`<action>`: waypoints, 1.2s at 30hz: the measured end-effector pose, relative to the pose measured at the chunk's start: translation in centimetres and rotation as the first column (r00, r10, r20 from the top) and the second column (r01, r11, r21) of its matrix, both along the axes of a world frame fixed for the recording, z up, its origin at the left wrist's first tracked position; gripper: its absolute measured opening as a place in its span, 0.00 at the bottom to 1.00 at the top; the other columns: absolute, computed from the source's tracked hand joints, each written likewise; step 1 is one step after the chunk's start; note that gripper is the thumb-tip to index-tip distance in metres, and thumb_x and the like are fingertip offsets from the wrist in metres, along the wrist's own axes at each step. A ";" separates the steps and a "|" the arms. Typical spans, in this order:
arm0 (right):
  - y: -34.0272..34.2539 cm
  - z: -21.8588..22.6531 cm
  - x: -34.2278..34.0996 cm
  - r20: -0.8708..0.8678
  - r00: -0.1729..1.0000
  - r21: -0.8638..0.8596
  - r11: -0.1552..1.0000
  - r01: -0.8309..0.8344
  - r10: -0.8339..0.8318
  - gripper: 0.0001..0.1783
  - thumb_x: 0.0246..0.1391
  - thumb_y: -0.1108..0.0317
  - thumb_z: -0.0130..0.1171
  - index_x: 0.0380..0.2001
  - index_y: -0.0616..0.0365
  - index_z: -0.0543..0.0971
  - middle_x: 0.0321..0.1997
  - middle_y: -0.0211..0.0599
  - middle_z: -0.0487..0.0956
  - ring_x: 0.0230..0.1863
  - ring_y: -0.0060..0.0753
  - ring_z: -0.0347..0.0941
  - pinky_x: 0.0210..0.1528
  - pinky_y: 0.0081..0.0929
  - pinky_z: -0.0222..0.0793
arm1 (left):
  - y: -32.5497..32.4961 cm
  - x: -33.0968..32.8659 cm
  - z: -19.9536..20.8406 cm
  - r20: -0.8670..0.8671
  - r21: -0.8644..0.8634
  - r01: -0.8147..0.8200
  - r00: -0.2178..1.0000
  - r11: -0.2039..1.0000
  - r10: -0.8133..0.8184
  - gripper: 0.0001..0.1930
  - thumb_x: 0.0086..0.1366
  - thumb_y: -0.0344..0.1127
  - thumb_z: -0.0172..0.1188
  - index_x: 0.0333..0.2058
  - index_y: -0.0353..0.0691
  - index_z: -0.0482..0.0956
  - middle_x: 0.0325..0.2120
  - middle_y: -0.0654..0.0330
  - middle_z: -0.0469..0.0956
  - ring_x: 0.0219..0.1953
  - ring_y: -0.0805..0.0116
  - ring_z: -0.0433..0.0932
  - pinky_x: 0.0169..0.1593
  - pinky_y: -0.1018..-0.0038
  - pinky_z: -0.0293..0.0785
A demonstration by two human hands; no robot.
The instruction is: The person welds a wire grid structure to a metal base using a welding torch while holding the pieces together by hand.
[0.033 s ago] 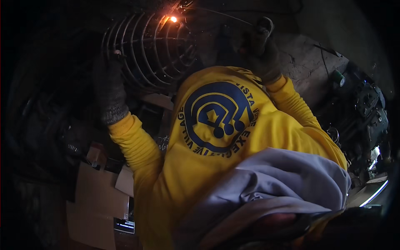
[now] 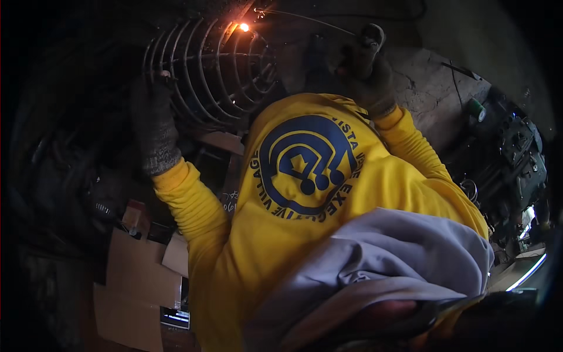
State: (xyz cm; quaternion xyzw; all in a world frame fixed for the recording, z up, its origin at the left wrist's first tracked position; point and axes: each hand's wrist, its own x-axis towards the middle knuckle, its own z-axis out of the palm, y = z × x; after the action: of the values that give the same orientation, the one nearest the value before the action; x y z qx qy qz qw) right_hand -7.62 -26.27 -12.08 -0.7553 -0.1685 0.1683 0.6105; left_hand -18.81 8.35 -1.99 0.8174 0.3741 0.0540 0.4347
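A round cage of bent metal rods (image 2: pixel 202 76) stands at the upper left, its bars curving around a dark hollow. On its far top edge a small spot glows orange (image 2: pixel 244 27). My left hand (image 2: pixel 153 114), in a dark knitted glove, is closed at the cage's left side; shadow hides most of its fingers. At the upper right my gloved right hand (image 2: pixel 375 82) grips a welding electrode holder (image 2: pixel 370 44). From the holder a thin welding rod (image 2: pixel 311 20) reaches left, its tip apart from the glowing spot.
Cardboard pieces (image 2: pixel 138 276) lie at the lower left. Dark machinery (image 2: pixel 519 152) stands at the right, beside a small green cylindrical thing (image 2: pixel 476 110). A grey cloth (image 2: pixel 399 252) hangs across my yellow shirt. Much of the left side is in deep shadow.
The orange glow around the hot spot is slightly weaker. Both hands and the cage look unmoved.
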 end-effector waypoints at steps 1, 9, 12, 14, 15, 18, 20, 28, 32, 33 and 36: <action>-0.2 0.3 0.0 -0.039 0.999 -0.038 0.999 -0.006 0.004 0.22 0.48 0.73 0.67 0.48 0.62 0.76 0.38 0.33 0.79 0.38 0.26 0.77 0.42 0.25 0.74 | 0.2 -0.1 -0.2 -0.010 -0.043 -0.013 1.000 0.999 0.013 0.16 0.66 0.42 0.62 0.46 0.36 0.78 0.32 0.65 0.76 0.31 0.77 0.69 0.36 0.77 0.66; -0.5 1.3 0.4 0.101 0.993 -0.183 0.982 -0.039 0.058 0.28 0.42 0.67 0.74 0.48 0.64 0.77 0.44 0.42 0.83 0.45 0.33 0.80 0.49 0.29 0.74 | 0.4 -0.2 -1.5 0.094 -0.058 -0.026 0.995 0.998 0.032 0.15 0.66 0.39 0.62 0.46 0.36 0.78 0.32 0.66 0.76 0.30 0.79 0.69 0.35 0.78 0.66; -0.5 1.5 0.4 0.071 0.994 -0.182 0.981 -0.066 0.080 0.29 0.42 0.66 0.75 0.48 0.64 0.77 0.44 0.43 0.83 0.45 0.33 0.80 0.49 0.29 0.74 | 0.9 -0.3 -1.3 0.088 0.056 0.020 0.996 0.998 -0.025 0.16 0.67 0.39 0.62 0.47 0.35 0.77 0.35 0.63 0.78 0.34 0.75 0.73 0.41 0.76 0.69; -0.4 1.5 0.3 -0.014 0.999 -0.148 0.988 -0.044 0.042 0.29 0.43 0.65 0.75 0.48 0.64 0.77 0.43 0.43 0.83 0.44 0.34 0.80 0.48 0.29 0.74 | 1.1 0.1 -1.0 0.069 0.144 0.078 0.994 0.987 -0.089 0.17 0.67 0.40 0.62 0.48 0.34 0.77 0.36 0.61 0.79 0.36 0.73 0.75 0.44 0.75 0.71; -0.6 1.3 0.3 -0.010 0.999 -0.156 0.987 -0.034 0.033 0.29 0.43 0.65 0.75 0.48 0.64 0.77 0.43 0.43 0.83 0.44 0.34 0.80 0.48 0.29 0.74 | 1.2 0.6 -0.8 0.025 0.135 0.121 0.992 0.983 -0.126 0.18 0.67 0.40 0.62 0.48 0.33 0.77 0.37 0.58 0.80 0.38 0.71 0.76 0.46 0.73 0.71; -0.7 1.3 0.2 0.014 0.999 -0.163 0.986 -0.047 0.050 0.28 0.44 0.65 0.74 0.48 0.64 0.77 0.44 0.43 0.83 0.43 0.33 0.80 0.48 0.29 0.75 | 1.2 1.4 -0.1 -0.029 0.115 0.166 0.986 0.979 -0.164 0.19 0.67 0.41 0.62 0.49 0.32 0.76 0.40 0.55 0.80 0.42 0.67 0.77 0.50 0.70 0.70; -0.4 1.8 0.1 0.011 0.998 -0.119 0.991 -0.064 0.066 0.25 0.46 0.66 0.72 0.48 0.61 0.78 0.43 0.43 0.83 0.43 0.35 0.81 0.47 0.29 0.75 | 1.2 1.8 0.1 -0.034 0.099 0.174 0.985 0.980 -0.171 0.20 0.67 0.42 0.62 0.49 0.32 0.76 0.41 0.54 0.80 0.43 0.66 0.77 0.51 0.70 0.70; 0.4 1.6 0.3 0.295 0.935 -0.178 0.973 -0.150 0.199 0.23 0.44 0.69 0.69 0.48 0.48 0.82 0.44 0.44 0.81 0.43 0.46 0.80 0.46 0.33 0.76 | 1.3 2.4 1.7 -0.226 0.172 0.195 0.962 0.966 -0.154 0.24 0.67 0.48 0.60 0.53 0.35 0.75 0.48 0.47 0.79 0.50 0.53 0.77 0.55 0.65 0.68; 0.7 1.4 0.7 0.449 0.859 -0.219 0.962 -0.162 0.246 0.24 0.44 0.67 0.69 0.49 0.47 0.82 0.45 0.46 0.80 0.43 0.48 0.80 0.45 0.35 0.76 | 0.9 2.3 1.9 -0.205 0.152 0.180 0.968 0.972 -0.147 0.25 0.67 0.49 0.59 0.53 0.35 0.75 0.48 0.46 0.78 0.50 0.51 0.77 0.55 0.64 0.68; 0.7 1.3 0.7 0.450 0.858 -0.219 0.962 -0.163 0.248 0.24 0.44 0.67 0.69 0.49 0.47 0.82 0.45 0.46 0.80 0.43 0.48 0.80 0.45 0.35 0.76 | 0.8 2.4 2.0 -0.208 0.161 0.185 0.967 0.969 -0.150 0.25 0.67 0.49 0.59 0.53 0.35 0.75 0.48 0.46 0.78 0.50 0.51 0.77 0.55 0.63 0.68; 0.7 1.1 0.4 0.401 0.883 -0.226 0.961 -0.161 0.243 0.25 0.44 0.68 0.69 0.49 0.47 0.82 0.45 0.47 0.80 0.43 0.48 0.79 0.45 0.34 0.76 | 0.9 2.1 1.9 -0.200 0.147 0.177 0.969 0.973 -0.146 0.25 0.67 0.49 0.59 0.53 0.35 0.75 0.48 0.46 0.79 0.49 0.52 0.77 0.55 0.63 0.68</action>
State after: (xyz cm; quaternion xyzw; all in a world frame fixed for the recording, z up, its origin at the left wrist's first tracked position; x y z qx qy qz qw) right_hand -7.23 -25.59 -10.95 -0.8056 -0.3590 0.0776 0.4650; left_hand -16.68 9.27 -0.10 0.8797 0.3397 -0.0285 0.3317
